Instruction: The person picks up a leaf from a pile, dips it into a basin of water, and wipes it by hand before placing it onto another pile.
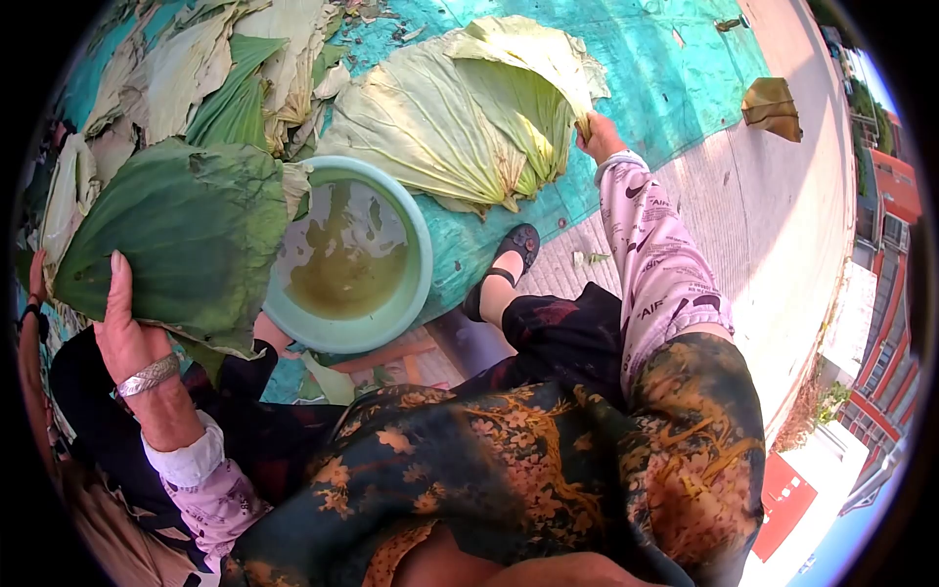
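My left hand holds a dark green folded lotus leaf by its near edge, the thumb on top and the fingers hidden beneath. That leaf slightly overlaps the left rim of a pale green basin with murky brownish water in it. At the upper right, my right hand is closed on the edge of a pale, yellowish-green lotus leaf. This leaf lies fanned out on a turquoise tarp, with its upper flap folded over.
Several withered leaves are piled at the upper left. Another person's hand with a dark wristband shows at the left edge. A brown leaf piece lies on the concrete. My shoe stands beside the basin.
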The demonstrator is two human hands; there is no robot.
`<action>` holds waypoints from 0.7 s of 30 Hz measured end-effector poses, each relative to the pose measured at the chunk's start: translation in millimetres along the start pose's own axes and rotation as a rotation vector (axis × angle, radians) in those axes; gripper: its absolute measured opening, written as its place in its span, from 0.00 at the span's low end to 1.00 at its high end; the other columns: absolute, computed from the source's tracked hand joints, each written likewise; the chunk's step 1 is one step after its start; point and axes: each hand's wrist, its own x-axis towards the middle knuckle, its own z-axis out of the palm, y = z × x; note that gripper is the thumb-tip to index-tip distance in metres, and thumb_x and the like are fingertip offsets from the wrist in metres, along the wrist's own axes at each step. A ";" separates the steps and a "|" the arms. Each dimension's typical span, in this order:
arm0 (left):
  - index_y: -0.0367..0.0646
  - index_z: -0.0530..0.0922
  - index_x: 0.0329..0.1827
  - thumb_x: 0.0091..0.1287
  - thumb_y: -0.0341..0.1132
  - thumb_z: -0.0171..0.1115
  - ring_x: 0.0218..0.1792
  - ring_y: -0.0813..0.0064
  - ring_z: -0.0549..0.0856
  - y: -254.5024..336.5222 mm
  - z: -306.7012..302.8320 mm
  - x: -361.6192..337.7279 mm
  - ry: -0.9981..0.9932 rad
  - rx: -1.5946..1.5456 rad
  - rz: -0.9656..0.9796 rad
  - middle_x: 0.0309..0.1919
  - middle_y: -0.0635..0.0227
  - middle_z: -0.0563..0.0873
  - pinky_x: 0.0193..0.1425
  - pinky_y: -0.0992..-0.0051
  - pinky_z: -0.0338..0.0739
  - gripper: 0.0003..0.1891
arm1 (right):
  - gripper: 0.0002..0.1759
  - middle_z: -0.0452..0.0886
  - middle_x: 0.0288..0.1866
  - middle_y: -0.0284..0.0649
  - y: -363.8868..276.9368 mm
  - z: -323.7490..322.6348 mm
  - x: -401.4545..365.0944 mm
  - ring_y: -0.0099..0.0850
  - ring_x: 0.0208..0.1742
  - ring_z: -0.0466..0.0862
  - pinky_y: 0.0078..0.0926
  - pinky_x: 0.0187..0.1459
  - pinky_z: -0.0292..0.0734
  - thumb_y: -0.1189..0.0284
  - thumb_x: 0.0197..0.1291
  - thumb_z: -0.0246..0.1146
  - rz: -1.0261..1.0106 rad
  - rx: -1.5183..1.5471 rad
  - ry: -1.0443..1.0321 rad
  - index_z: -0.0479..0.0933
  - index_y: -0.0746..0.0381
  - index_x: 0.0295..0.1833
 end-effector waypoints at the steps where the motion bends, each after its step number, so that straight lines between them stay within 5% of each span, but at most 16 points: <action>1: 0.36 0.70 0.56 0.59 0.30 0.63 0.48 0.70 0.79 -0.1 0.1 0.2 0.006 0.001 -0.005 0.50 0.63 0.77 0.52 0.71 0.75 0.22 | 0.05 0.77 0.26 0.36 2.0 -1.9 0.6 0.28 0.22 0.75 0.28 0.19 0.68 0.67 0.56 0.54 0.016 -0.013 0.023 0.72 0.55 0.34; 3: 0.38 0.71 0.56 0.59 0.31 0.63 0.48 0.70 0.79 0.5 2.0 0.8 0.020 0.006 -0.015 0.50 0.63 0.78 0.51 0.71 0.75 0.21 | 0.06 0.76 0.25 0.34 10.9 -5.6 4.6 0.25 0.21 0.73 0.24 0.18 0.66 0.65 0.58 0.53 0.050 -0.040 0.069 0.71 0.56 0.35; 6: 0.35 0.70 0.56 0.58 0.29 0.63 0.48 0.70 0.79 4.1 6.5 -1.9 0.036 0.000 -0.037 0.50 0.62 0.78 0.52 0.71 0.75 0.22 | 0.09 0.77 0.26 0.39 14.2 -1.6 6.3 0.33 0.25 0.77 0.33 0.20 0.71 0.67 0.57 0.54 -0.049 -0.026 0.222 0.73 0.60 0.35; 7: 0.35 0.70 0.56 0.58 0.29 0.63 0.48 0.70 0.79 1.1 -8.4 -3.4 0.014 -0.009 -0.024 0.50 0.62 0.78 0.52 0.71 0.75 0.22 | 0.09 0.78 0.26 0.40 21.1 4.3 -9.8 0.36 0.27 0.79 0.36 0.21 0.72 0.68 0.56 0.54 -0.125 0.038 0.300 0.74 0.62 0.35; 9: 0.35 0.70 0.56 0.58 0.29 0.64 0.48 0.71 0.79 0.7 -9.5 -4.8 -0.031 -0.012 0.000 0.50 0.63 0.78 0.52 0.71 0.75 0.22 | 0.11 0.78 0.27 0.40 28.5 -10.6 15.6 0.34 0.25 0.78 0.34 0.23 0.74 0.67 0.59 0.52 -0.562 -0.523 0.266 0.73 0.63 0.35; 11: 0.35 0.71 0.55 0.59 0.29 0.63 0.48 0.71 0.79 -0.5 -11.6 -2.9 -0.026 -0.014 -0.004 0.50 0.62 0.78 0.51 0.72 0.75 0.21 | 0.13 0.77 0.28 0.38 25.8 -18.4 23.6 0.31 0.22 0.75 0.28 0.22 0.71 0.62 0.60 0.52 -0.512 -0.439 0.257 0.72 0.61 0.35; 12: 0.35 0.71 0.55 0.59 0.29 0.63 0.47 0.71 0.79 -0.5 -12.1 -1.9 -0.023 -0.017 -0.005 0.50 0.62 0.78 0.51 0.72 0.75 0.21 | 0.11 0.79 0.29 0.38 16.7 -8.2 -15.7 0.29 0.24 0.77 0.27 0.21 0.72 0.64 0.59 0.51 -0.184 -0.280 0.113 0.73 0.59 0.35; 15: 0.35 0.72 0.54 0.59 0.28 0.63 0.47 0.71 0.80 2.0 -6.4 -4.3 -0.009 -0.020 -0.033 0.49 0.62 0.78 0.51 0.72 0.75 0.20 | 0.09 0.79 0.29 0.37 38.1 -0.5 -8.9 0.29 0.24 0.77 0.26 0.20 0.72 0.67 0.58 0.51 0.111 -0.276 0.000 0.73 0.58 0.34; 21: 0.33 0.74 0.51 0.59 0.28 0.63 0.47 0.71 0.80 -1.4 -10.7 0.0 0.024 -0.023 -0.055 0.47 0.60 0.79 0.51 0.72 0.75 0.17 | 0.05 0.79 0.28 0.38 37.0 -0.5 -5.4 0.34 0.27 0.80 0.37 0.22 0.76 0.71 0.55 0.55 0.075 -0.171 0.036 0.76 0.58 0.34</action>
